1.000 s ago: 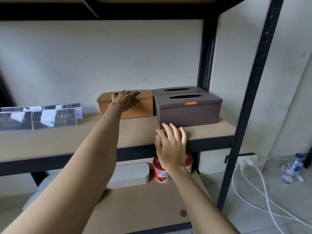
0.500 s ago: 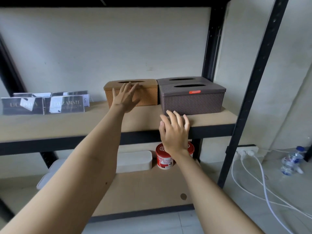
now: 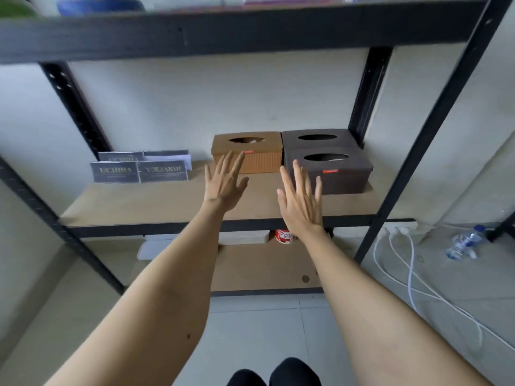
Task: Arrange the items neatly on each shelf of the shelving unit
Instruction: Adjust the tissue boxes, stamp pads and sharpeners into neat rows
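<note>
On the middle shelf (image 3: 156,203) a tan woven tissue box (image 3: 262,160) stands beside two dark brown tissue boxes, one in front (image 3: 342,176) and one behind (image 3: 317,136), at the right end. Several clear name plates (image 3: 139,169) stand at the left. My left hand (image 3: 224,185) is raised with fingers spread in front of the tan box, holding nothing. My right hand (image 3: 302,201) is raised the same way before the front brown box. Neither hand touches a box.
The lower shelf carries a white box (image 3: 243,237) and a red and white tub (image 3: 284,236). Black uprights (image 3: 434,123) frame the unit, and a dark beam (image 3: 223,32) crosses overhead. White cables (image 3: 409,274) and a water bottle (image 3: 461,242) lie on the floor at right.
My left hand has come off the tan box and both hands have drawn back from the shelf with fingers spread. The view has pulled back and tilted down.
</note>
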A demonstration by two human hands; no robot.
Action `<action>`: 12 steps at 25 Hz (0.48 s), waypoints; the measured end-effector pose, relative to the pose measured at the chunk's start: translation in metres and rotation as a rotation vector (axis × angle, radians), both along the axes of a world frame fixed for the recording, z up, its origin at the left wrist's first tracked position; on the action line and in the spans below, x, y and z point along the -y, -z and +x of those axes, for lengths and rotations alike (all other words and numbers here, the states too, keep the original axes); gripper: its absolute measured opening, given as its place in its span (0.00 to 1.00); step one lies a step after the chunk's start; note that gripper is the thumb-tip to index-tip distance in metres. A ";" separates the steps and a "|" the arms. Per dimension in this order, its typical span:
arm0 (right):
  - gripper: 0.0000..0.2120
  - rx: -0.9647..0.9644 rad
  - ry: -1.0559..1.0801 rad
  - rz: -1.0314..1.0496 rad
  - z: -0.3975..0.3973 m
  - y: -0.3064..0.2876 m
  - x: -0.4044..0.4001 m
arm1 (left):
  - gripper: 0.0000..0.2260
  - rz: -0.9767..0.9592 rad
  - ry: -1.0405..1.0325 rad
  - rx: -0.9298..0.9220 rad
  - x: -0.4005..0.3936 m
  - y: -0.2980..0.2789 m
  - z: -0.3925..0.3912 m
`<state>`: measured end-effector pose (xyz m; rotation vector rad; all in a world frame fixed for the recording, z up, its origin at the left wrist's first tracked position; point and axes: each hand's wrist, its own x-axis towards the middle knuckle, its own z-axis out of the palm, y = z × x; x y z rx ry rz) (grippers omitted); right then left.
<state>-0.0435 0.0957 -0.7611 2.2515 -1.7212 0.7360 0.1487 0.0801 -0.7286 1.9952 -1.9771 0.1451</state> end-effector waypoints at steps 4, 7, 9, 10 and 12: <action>0.26 -0.043 -0.047 0.012 -0.006 -0.089 -0.036 | 0.28 -0.076 0.023 -0.015 -0.054 -0.083 -0.006; 0.25 -0.043 -0.041 0.012 -0.013 -0.164 -0.062 | 0.27 -0.125 0.050 -0.018 -0.090 -0.150 -0.016; 0.25 -0.047 -0.020 0.008 -0.017 -0.209 -0.076 | 0.25 -0.143 0.073 -0.037 -0.108 -0.191 -0.023; 0.25 -0.046 -0.006 0.008 -0.019 -0.232 -0.081 | 0.25 -0.149 0.084 -0.049 -0.116 -0.212 -0.026; 0.26 -0.054 0.004 0.022 -0.021 -0.273 -0.089 | 0.25 -0.155 0.100 -0.063 -0.125 -0.247 -0.028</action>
